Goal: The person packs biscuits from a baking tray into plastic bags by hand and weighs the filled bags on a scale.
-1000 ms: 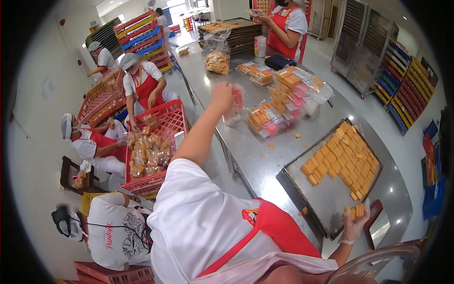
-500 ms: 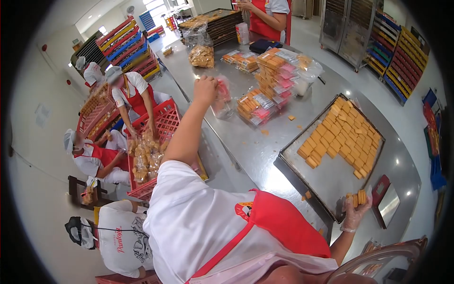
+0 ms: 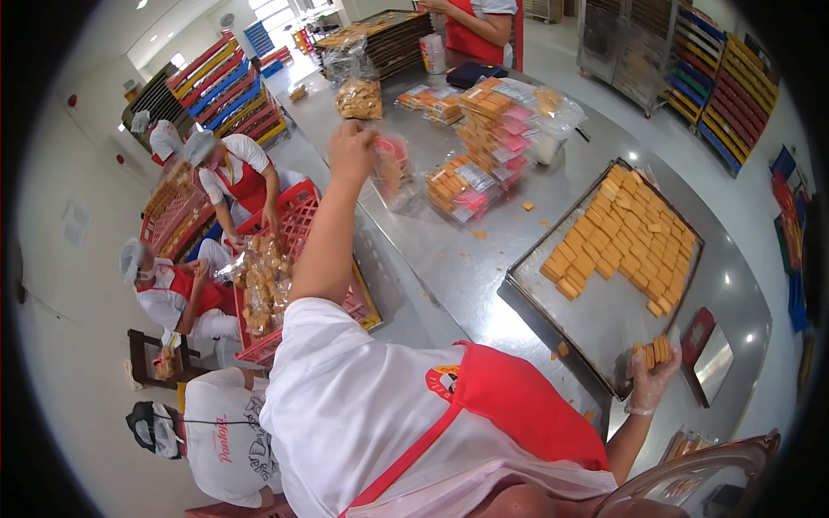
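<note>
My left hand (image 3: 351, 148) reaches far out over the table's left side, its fingers closed at the edge of a clear plastic bag (image 3: 395, 177) with pink on it. The exact grip is partly hidden. My right hand (image 3: 654, 376), in a clear glove, is closed around a short row of orange-brown biscuits (image 3: 651, 352) standing on edge. It is by the near corner of a metal baking tray (image 3: 540, 315), where rows of the same biscuits (image 3: 626, 233) lie on the far part. Packed biscuit bags (image 3: 465, 186) stand just right of the plastic bag.
A dustpan-like red and silver tool (image 3: 704, 358) lies right of the tray. Farther back are a bag of broken biscuits (image 3: 358, 97), stacked trays (image 3: 384, 43) and a white container (image 3: 432, 53). Co-workers (image 3: 233, 177) sit left by a red crate (image 3: 298, 229); another person (image 3: 484, 30) stands behind the table.
My left hand has drawn slightly left and toward the table edge, and the plastic bag has shifted left with it and spread wider. My right hand still holds the biscuits.
</note>
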A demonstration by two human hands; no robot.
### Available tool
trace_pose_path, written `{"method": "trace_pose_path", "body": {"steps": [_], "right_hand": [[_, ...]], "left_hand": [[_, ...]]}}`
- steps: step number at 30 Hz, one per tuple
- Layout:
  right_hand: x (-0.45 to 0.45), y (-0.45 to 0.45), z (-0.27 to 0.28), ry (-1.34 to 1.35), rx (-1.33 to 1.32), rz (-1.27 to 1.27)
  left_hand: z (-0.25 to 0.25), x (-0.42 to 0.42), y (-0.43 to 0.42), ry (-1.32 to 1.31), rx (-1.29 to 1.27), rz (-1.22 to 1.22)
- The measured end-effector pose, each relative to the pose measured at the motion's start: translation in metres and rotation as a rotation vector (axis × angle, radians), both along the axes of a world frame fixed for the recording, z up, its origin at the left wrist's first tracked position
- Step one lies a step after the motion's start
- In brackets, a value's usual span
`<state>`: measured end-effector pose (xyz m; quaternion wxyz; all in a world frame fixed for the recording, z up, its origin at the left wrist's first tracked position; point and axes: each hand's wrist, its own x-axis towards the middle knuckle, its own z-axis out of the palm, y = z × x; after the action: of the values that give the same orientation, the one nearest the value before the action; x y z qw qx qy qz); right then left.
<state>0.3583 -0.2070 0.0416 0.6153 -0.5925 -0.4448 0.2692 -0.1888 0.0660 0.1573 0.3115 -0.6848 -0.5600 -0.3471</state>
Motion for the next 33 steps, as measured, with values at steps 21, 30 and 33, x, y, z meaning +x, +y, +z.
{"method": "trace_pose_path", "body": {"steps": [21,30,33], "right_hand": [[-0.019,0.000,0.011,0.142,-0.018,-0.010],[-0.035,-0.004,0.029,0.210,-0.095,-0.009],[-0.033,-0.002,0.023,0.226,-0.071,0.005]], "left_hand": [[-0.058,0.132,-0.112,-0.043,-0.754,-0.853],[-0.151,0.162,-0.140,-0.222,-0.630,-0.549],[-0.143,0.149,-0.135,-0.187,-0.713,-0.451]]}}
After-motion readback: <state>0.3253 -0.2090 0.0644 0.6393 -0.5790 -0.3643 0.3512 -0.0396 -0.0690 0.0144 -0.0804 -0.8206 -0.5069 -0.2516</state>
